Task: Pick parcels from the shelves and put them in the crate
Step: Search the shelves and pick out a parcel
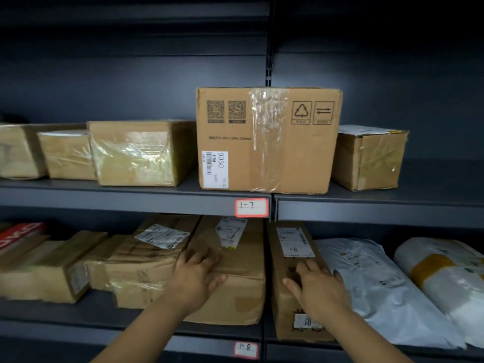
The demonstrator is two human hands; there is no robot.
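In the head view, both hands lie flat with open grip on two cardboard parcels on the lower shelf: the left hand on the wide parcel, the right hand on the narrow parcel at its 3 o'clock. The narrow one looks stiff and fairly light, best held by its long sides; its long axis runs from 6 toward 12 o'clock.

Red-bordered tags "1-7" and "1-8" mark the shelf edges.
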